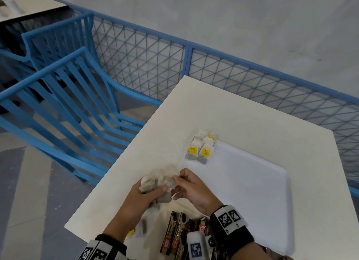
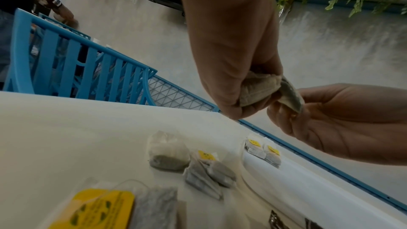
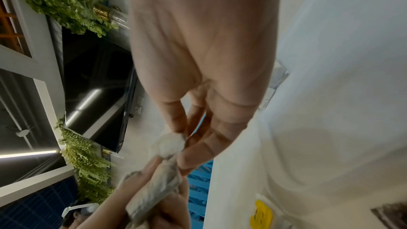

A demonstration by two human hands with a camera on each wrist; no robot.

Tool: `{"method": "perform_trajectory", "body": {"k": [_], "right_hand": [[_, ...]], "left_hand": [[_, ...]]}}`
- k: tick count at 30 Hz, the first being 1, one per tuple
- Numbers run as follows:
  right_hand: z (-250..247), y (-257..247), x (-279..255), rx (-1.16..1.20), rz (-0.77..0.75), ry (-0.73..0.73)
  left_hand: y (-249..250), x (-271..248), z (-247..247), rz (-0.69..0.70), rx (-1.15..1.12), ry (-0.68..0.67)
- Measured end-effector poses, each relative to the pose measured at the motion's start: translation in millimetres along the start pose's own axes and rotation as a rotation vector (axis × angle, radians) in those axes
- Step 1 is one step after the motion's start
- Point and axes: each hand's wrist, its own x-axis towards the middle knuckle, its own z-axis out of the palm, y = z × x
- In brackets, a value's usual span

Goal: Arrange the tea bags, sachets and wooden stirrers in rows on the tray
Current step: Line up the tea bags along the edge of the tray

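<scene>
Hands above surface (image 1: pixel 242 123), left of tray (image 1: pixel 252 191); left hand (image 1: pixel 142 196) clutches tea bag bunch (image 1: pixel 155 180); right hand (image 1: pixel 194 189) pinches one bag from it; placed bags (image 1: pixel 200 149) at tray's far corner.

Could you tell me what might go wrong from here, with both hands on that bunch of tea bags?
The left hand grips a crumpled bunch of tea bags while the right hand pinches one; pulling could tear a bag or tangle strings. Loose tea bags lie near the table edge and might get knocked off.
</scene>
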Motion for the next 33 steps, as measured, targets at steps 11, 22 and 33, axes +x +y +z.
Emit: {"method": "perform_trajectory", "body": {"k": [11, 22, 33], "right_hand": [[-50, -2, 33, 0.244, -0.035, 0.349], [-67, 9, 74, -0.406, -0.024, 0.676], [-60, 14, 82, -0.463, -0.064, 0.763]], "left_hand": [[-2, 0, -11, -0.015, 0.005, 0.108], [4, 0, -11, 0.005, 0.016, 0.102], [6, 1, -9, -0.003, -0.003, 0.094]]}}
